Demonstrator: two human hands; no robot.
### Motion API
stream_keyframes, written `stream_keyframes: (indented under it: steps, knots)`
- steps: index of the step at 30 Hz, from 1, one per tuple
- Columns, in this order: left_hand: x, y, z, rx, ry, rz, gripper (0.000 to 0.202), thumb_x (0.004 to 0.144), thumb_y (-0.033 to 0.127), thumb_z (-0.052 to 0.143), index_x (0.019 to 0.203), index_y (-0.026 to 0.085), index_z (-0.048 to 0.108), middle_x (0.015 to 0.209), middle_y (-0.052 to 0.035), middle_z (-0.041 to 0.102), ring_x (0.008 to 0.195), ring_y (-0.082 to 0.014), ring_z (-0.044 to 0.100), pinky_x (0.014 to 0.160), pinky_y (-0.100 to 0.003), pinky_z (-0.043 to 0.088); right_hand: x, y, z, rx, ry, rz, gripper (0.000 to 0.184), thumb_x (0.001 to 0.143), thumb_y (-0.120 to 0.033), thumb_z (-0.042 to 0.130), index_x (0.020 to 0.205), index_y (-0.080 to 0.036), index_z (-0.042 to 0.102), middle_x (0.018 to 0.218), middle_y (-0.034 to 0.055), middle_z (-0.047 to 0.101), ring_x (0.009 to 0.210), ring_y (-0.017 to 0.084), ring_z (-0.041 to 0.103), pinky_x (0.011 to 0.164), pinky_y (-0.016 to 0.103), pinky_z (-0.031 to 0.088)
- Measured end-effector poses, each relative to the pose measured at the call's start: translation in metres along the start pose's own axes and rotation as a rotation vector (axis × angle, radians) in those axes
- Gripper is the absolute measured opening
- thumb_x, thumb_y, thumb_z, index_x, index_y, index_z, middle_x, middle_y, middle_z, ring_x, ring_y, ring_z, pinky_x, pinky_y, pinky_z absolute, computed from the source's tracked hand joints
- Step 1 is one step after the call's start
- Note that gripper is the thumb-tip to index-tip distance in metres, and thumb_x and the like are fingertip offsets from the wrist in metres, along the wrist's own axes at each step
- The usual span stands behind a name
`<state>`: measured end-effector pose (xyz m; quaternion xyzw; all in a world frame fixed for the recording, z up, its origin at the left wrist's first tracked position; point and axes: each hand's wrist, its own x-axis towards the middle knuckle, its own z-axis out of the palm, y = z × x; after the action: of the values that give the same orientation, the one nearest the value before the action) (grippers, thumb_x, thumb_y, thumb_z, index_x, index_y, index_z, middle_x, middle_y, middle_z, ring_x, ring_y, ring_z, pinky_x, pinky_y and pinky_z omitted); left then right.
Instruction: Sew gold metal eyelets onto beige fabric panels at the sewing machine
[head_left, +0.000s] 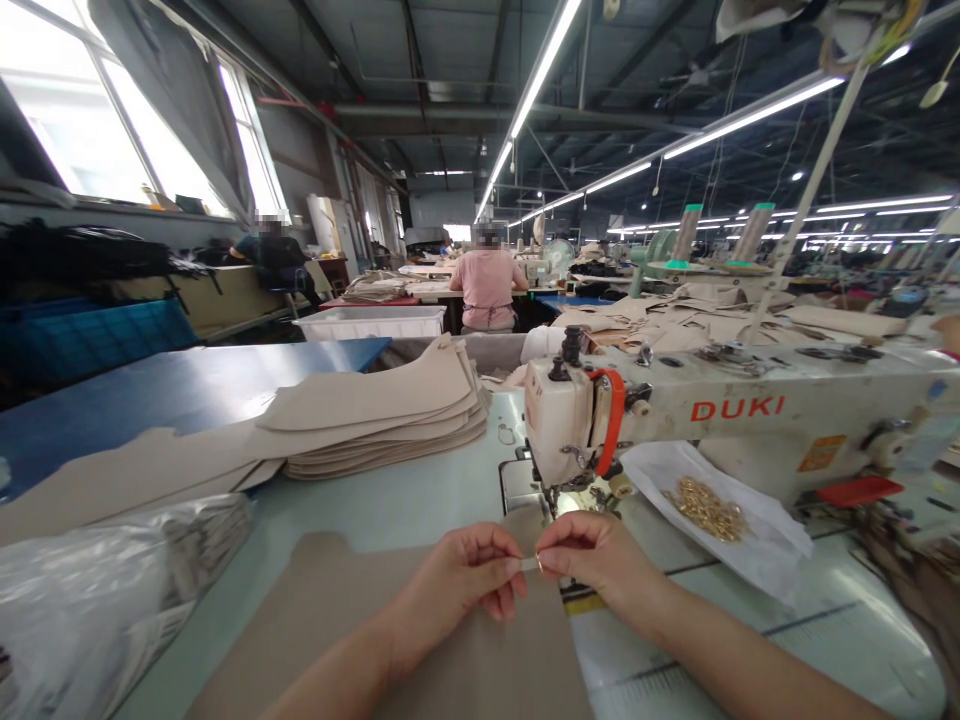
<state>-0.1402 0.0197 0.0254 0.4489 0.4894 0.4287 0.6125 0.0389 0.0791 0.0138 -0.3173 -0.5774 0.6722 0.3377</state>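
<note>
In front of the sewing machine's needle area, my left hand pinches a short, pale strip between thumb and fingers. Close beside it, my right hand is closed on a small gold metal ring at the strip's other end. Whether the strip runs through the ring is too small to tell. Beneath both hands a taupe fabric panel lies flat, its far edge reaching towards the machine's foot. The white sewing machine stands just beyond, with an orange guard on its head.
Right of the needle, a white pouch carries a heap of gold metal pieces. Stacked beige panels lie behind on the left, near a clear plastic bag. A person in pink sits farther off, facing away.
</note>
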Motion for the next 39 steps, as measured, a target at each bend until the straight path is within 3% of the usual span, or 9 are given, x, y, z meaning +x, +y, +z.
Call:
stream_keyframes:
  steps: [4,10,12,15,19,23,28,31,39]
  knots:
    - [-0.001,0.000,0.001,-0.087,-0.008,-0.020,0.035,0.062,0.040,0.080,0.075,0.015,0.059,0.061,0.0002,0.067,0.047,-0.0086,0.058,0.048,-0.019,0.042,-0.002,0.001,0.003,0.117,0.026,0.063,0.032,0.052,-0.039,0.085,0.069,-0.017,0.071,0.063,-0.0004,0.066,0.061,0.013,0.062,0.066,0.027,0.048]
    - [-0.007,0.008,0.006,-0.250,-0.060,-0.095,0.032,0.061,0.033,0.083,0.074,0.014,0.061,0.060,0.0005,0.065,0.047,-0.0063,0.056,0.049,-0.018,0.043,-0.006,0.003,0.005,0.280,-0.075,0.094,0.031,0.053,-0.038,0.086,0.073,-0.018,0.073,0.068,0.0016,0.066,0.062,0.012,0.062,0.067,0.028,0.049]
    - [-0.008,0.010,0.007,-0.278,-0.059,-0.118,0.033,0.060,0.032,0.084,0.075,0.014,0.061,0.060,0.0004,0.065,0.046,-0.0060,0.056,0.048,-0.017,0.043,-0.008,0.003,0.004,0.207,-0.094,0.020,0.027,0.059,-0.040,0.082,0.076,-0.021,0.075,0.076,0.0022,0.066,0.067,0.013,0.062,0.069,0.028,0.049]
    - [-0.008,0.010,0.008,-0.288,-0.034,-0.112,0.033,0.060,0.033,0.083,0.074,0.014,0.061,0.061,0.0002,0.066,0.046,-0.0057,0.056,0.049,-0.017,0.043,-0.010,0.003,0.003,-0.071,-0.061,-0.229,0.019,0.075,-0.039,0.070,0.085,-0.024,0.076,0.090,0.0040,0.063,0.082,0.015,0.060,0.077,0.029,0.047]
    - [-0.003,0.004,0.008,-0.217,0.014,-0.037,0.034,0.062,0.037,0.081,0.075,0.015,0.059,0.062,0.0001,0.068,0.049,-0.0078,0.059,0.051,-0.018,0.044,-0.013,0.002,0.007,-0.334,0.074,-0.398,0.015,0.081,-0.028,0.061,0.088,-0.023,0.074,0.085,0.0041,0.061,0.082,0.016,0.059,0.074,0.027,0.047]
    - [0.002,-0.002,0.009,-0.090,0.023,0.030,0.040,0.059,0.043,0.081,0.073,0.016,0.056,0.059,0.0005,0.067,0.049,-0.0102,0.060,0.051,-0.021,0.044,-0.011,0.002,0.014,-0.205,0.049,-0.242,0.008,0.074,-0.026,0.066,0.076,-0.018,0.066,0.069,0.0011,0.063,0.066,0.015,0.060,0.062,0.025,0.047]
    - [-0.001,0.000,0.007,-0.177,0.039,-0.028,0.040,0.070,0.052,0.070,0.079,0.016,0.056,0.065,-0.0024,0.069,0.055,-0.0125,0.064,0.055,-0.022,0.046,-0.004,0.003,0.010,0.055,-0.007,-0.035,0.030,0.062,-0.040,0.077,0.073,-0.018,0.060,0.064,-0.0013,0.063,0.065,0.016,0.064,0.065,0.028,0.049]
    - [-0.002,0.002,0.008,-0.196,0.018,-0.045,0.040,0.066,0.046,0.076,0.084,0.016,0.059,0.070,-0.0018,0.069,0.058,-0.0110,0.063,0.059,-0.022,0.046,-0.002,0.005,0.006,0.067,-0.005,-0.016,0.035,0.061,-0.045,0.078,0.073,-0.018,0.060,0.065,-0.0011,0.063,0.066,0.016,0.064,0.065,0.028,0.050]
    - [-0.002,0.008,0.014,-0.085,0.022,-0.060,0.029,0.060,0.032,0.079,0.071,0.014,0.060,0.061,0.0008,0.064,0.057,-0.0092,0.056,0.058,-0.021,0.043,-0.002,0.012,0.011,0.071,-0.063,-0.028,0.038,0.060,-0.048,0.078,0.072,-0.018,0.059,0.064,-0.0008,0.063,0.063,0.015,0.062,0.062,0.028,0.048]
